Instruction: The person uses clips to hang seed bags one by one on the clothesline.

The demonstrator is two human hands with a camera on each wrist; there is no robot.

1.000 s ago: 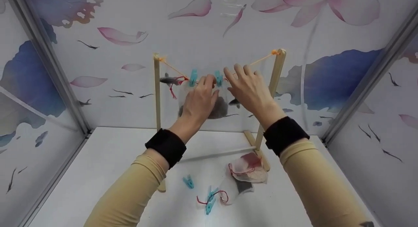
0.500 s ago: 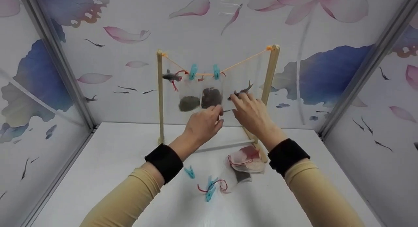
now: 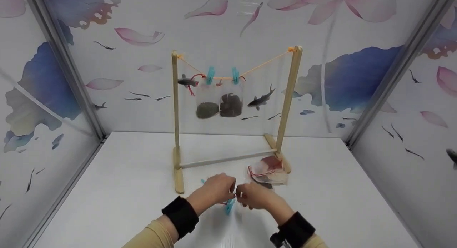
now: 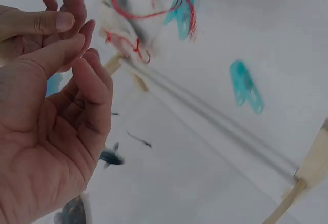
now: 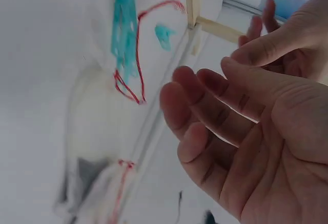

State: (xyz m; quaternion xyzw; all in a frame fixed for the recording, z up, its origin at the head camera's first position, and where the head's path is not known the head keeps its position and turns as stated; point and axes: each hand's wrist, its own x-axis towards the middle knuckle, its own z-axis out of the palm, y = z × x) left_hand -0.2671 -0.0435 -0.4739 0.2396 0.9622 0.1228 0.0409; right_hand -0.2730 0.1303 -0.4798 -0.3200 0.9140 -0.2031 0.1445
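Both hands are low over the front of the white table, close together: my left hand point(image 3: 214, 189) and my right hand point(image 3: 255, 197). In the wrist views the fingers of each bend loosely and hold nothing. Beneath them lie blue clothespins point(image 5: 124, 34) with a red drawstring point(image 4: 137, 14) across them, partly hidden by the hands in the head view. The drawstring belongs to a sheer bag point(image 5: 89, 114) with dark contents. Another blue clothespin point(image 4: 246, 86) lies apart. A sheer bag with a pinkish part point(image 3: 269, 171) rests right of the hands.
Behind stands a wooden frame point(image 3: 291, 94) with a sagging orange cord point(image 3: 266, 65). Two filled sheer bags, one greenish point(image 3: 207, 110) and one dark brown point(image 3: 231, 105), hang from it by blue clothespins point(image 3: 235, 75). A pale bar point(image 3: 228, 158) joins the feet. Printed panels enclose the table.
Both hands have come away from the hanging bags and moved down toward the clothespins and drawstring on the table. The two bags stay hanging on the cord. The view has shifted slightly.
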